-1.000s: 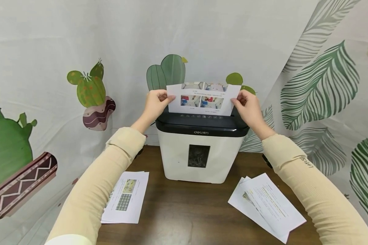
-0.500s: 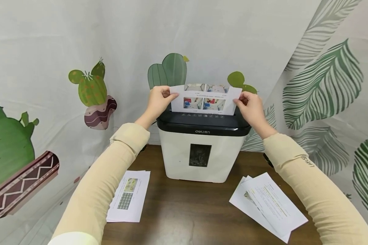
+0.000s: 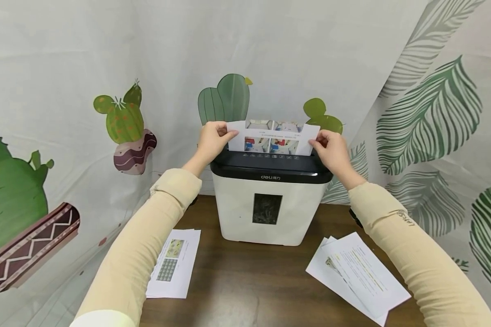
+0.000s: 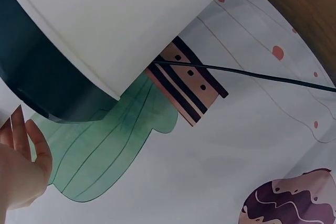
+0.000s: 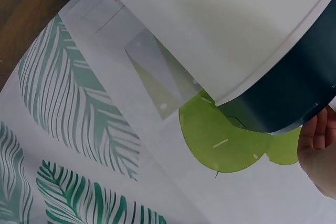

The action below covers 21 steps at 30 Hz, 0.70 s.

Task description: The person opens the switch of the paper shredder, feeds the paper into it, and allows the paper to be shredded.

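A printed sheet of paper (image 3: 275, 131) with small colour photos stands upright in the top slot of a paper shredder (image 3: 237, 204), its lower part hidden inside. My left hand (image 3: 213, 140) pinches the sheet's left edge between thumb and fingers. On the opposite edge, my right hand (image 3: 331, 147) pinches it the same way. The shredder has a white bin and a black lid (image 3: 270, 165); dark shreds show vaguely through its front window (image 3: 267, 209). In the left wrist view the left hand (image 4: 23, 161) is beside the lid; the right wrist view catches part of the right hand (image 5: 319, 148).
The shredder stands on a brown wooden table (image 3: 245, 281). Printed papers (image 3: 176, 268) lie at left, partly under the left forearm, and another few sheets (image 3: 359, 277) at right. A black cord (image 4: 252, 75) runs behind the shredder. A patterned curtain (image 3: 167, 54) hangs at the back.
The sheet has sunk slightly lower into the shredder slot, with both hands keeping their pinch on its edges. The head view has shifted a little; the loose papers lie as before.
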### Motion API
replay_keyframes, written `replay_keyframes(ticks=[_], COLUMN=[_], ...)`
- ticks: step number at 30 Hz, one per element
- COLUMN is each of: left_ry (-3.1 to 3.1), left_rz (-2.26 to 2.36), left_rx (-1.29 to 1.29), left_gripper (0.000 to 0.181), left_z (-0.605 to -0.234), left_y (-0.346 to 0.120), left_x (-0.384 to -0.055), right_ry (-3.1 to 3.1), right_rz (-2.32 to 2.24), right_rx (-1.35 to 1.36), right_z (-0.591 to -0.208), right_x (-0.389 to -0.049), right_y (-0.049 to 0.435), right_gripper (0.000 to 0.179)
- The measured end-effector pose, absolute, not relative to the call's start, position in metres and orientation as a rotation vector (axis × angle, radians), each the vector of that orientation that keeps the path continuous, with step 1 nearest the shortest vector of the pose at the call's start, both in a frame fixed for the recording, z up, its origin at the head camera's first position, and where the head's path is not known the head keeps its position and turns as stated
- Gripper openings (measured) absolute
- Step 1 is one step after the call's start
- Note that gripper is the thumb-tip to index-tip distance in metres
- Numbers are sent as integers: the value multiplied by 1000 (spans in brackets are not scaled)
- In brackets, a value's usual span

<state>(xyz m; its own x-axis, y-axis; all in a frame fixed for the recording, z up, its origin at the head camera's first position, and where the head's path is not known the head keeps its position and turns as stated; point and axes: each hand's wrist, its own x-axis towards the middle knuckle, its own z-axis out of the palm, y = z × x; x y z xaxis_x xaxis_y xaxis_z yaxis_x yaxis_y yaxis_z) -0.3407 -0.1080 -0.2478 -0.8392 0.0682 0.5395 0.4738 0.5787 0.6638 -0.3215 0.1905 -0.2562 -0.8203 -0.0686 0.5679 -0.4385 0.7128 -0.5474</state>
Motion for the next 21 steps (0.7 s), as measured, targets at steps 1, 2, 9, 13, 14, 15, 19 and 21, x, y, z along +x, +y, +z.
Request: replay_keyframes(ticks=[1, 2, 9, 13, 14, 15, 19, 21], left_ry=[-2356, -2360, -2414, -2431, -2429, -2428, -2420, -2411], left_rz=[-1180, -1180, -1156, -1166, -1171, -1173, -1188, -1194], left_rx=[-430, -429, -416, -417, -423, -430, -441, -437], left_gripper=[38, 38, 28, 18, 18, 17, 15, 14], left_z=[-248, -249, -255, -257, -257, -257, -258, -257], left_y=[-108, -108, -107, -106, -106, -105, -106, -107], left_x=[-340, -340, -341, -342, -342, -342, -340, -340], right_ry=[-2403, -2404, -2440, -2449, -2450, -2452, -2455, -2456], right_rz=[947, 949, 929, 926, 924, 923, 933, 944], right_rx=[387, 388, 405, 412, 410, 408, 407, 414], right_z=[-257, -257, -265, -270, -270, -271, -272, -271], right_x=[-321, -321, -319, -319, -319, -319, -320, -320], right_y=[190, 190, 190, 191, 192, 192, 191, 190], right_gripper=[17, 16, 16, 16, 15, 14, 13, 14])
